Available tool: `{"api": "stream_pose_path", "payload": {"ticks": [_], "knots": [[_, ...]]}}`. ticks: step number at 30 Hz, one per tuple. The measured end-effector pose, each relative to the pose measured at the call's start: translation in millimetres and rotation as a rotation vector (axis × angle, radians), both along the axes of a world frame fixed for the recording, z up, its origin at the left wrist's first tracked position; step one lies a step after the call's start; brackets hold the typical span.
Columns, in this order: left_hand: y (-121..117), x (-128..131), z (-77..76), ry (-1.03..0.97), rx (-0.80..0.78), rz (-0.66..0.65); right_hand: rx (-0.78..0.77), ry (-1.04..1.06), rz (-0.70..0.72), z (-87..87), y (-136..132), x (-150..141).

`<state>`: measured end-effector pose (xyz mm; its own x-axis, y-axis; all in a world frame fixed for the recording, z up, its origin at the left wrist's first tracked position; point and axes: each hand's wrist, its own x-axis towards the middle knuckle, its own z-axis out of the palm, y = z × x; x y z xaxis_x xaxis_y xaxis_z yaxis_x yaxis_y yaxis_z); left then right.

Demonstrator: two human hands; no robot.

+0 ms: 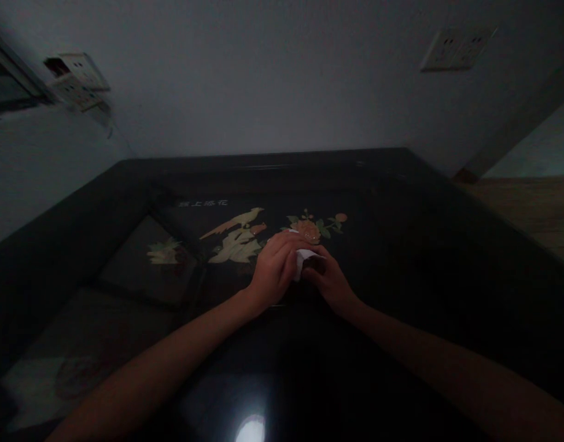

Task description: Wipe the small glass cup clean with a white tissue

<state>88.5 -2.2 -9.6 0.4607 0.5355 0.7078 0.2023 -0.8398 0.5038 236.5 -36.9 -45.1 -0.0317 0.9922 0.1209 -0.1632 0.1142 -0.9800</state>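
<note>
Both of my hands meet near the middle of a dark glossy tabletop (392, 258). Between them is a crumpled white tissue (302, 256). The fingers of my left hand (275, 264) curl over it from the left. My right hand (330, 279) pinches its right side, with the thumb underneath. Just beyond the fingers lies a pink flower design (308, 231) with green leaves, partly covered by the hands. To the left is a pale bird design (238, 222) set in the tabletop. How far the tissue touches the surface is hidden by my fingers.
A pale wall rises behind the table, with a socket plate (458, 49) at upper right. On the left, another socket (83, 70) has a plug adapter (74, 92) by it. Wooden floor (531, 212) shows at right. The room is dim, and the tabletop reflects a bright light.
</note>
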Motion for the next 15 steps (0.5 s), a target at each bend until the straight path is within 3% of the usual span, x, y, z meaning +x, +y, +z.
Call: {"api": "stream_pose_path", "payload": {"ticks": [9, 12, 15], "knots": [[0.5, 9.2, -17.2, -0.495, -0.831, 0.054, -0.031, -0.018, 0.010, 1.2, -2.2, 1.9], [6.4, 13.3, -21.0, -0.593, -0.959, 0.034, -0.022, -0.006, 0.036, 2.8, -2.6, 1.9], [8.7, 13.2, -20.8, -0.569, -0.986, 0.025, -0.001, 0.005, 0.058, 2.5, -1.6, 1.2]]}}
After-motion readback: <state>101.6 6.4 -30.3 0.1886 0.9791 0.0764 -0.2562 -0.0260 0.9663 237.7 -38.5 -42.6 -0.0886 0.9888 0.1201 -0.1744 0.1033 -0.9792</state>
